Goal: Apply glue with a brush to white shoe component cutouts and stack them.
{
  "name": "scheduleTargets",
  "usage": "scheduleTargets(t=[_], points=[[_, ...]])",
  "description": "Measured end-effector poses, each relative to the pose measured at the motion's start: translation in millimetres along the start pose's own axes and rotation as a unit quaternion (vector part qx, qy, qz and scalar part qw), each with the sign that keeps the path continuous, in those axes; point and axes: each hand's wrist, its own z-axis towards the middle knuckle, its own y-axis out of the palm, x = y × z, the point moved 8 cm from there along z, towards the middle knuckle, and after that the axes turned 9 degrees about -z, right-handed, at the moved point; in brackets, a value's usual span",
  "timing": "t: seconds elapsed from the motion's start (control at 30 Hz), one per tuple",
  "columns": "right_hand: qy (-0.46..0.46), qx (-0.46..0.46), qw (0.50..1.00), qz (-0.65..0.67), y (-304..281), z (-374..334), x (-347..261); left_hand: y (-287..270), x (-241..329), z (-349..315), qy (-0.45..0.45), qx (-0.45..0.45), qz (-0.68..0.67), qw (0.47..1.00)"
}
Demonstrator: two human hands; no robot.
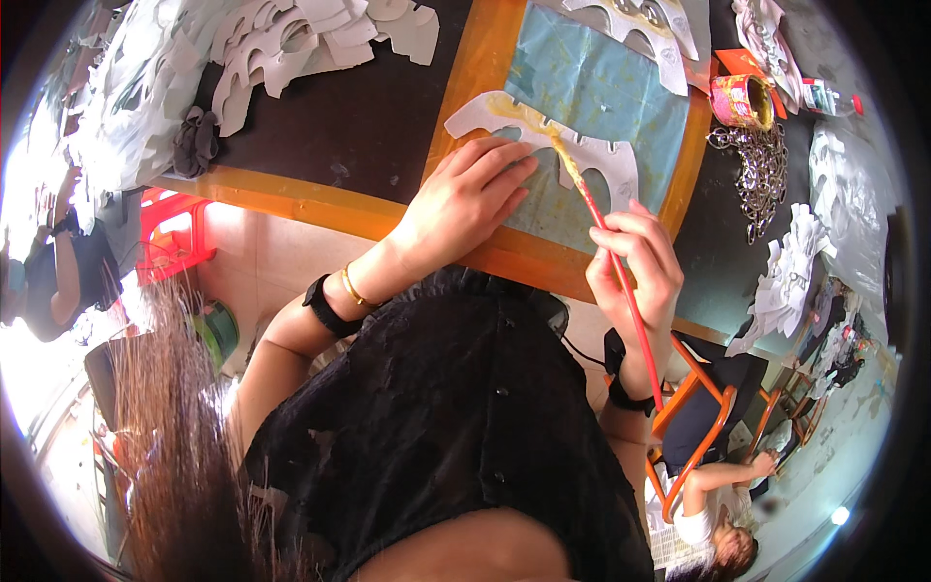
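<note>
A pale, flat cut-out piece (598,153) with arched notches lies on a blue sheet set within an orange-taped border. Yellowish glue-like smears show along its upper left part. My left hand (475,189) rests at its lower left edge with fingers stretched out and nothing gripped. A thin red brush (621,276) is held in my right hand (638,260), between thumb and fingers. The brush's yellow-coated tip touches the piece near its middle. Part of the piece's left side is close to or under my left fingertips.
Another smeared piece (645,24) lies at the far edge of the blue sheet (572,63). Stacked pale pieces (301,44) are at the far left. An open tin (742,102) and metal chain-like links (756,175) stand right. A person sits at lower right; another is at left.
</note>
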Motion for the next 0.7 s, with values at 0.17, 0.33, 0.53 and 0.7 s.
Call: scheduleTargets(t=[0.17, 0.33, 0.53, 0.7], points=[[0.0, 0.005, 1.0, -0.02, 6.9, 2.9, 4.8, -0.6, 0.8, 1.3, -0.003, 0.002, 0.001, 1.0], [-0.002, -0.006, 1.0, -0.012, 7.4, 6.3, 0.9, 0.6, -0.5, -0.8, -0.003, -0.001, 0.0, 1.0], [-0.005, 0.016, 1.0, -0.016, -1.5, 2.3, 1.5, 0.2, -0.1, -0.6, 0.0, 0.001, -0.002, 1.0], [-0.008, 0.002, 1.0, -0.015, 8.4, 5.5, 1.6, 0.0, 0.6, 0.2, -0.002, 0.002, -0.002, 1.0]])
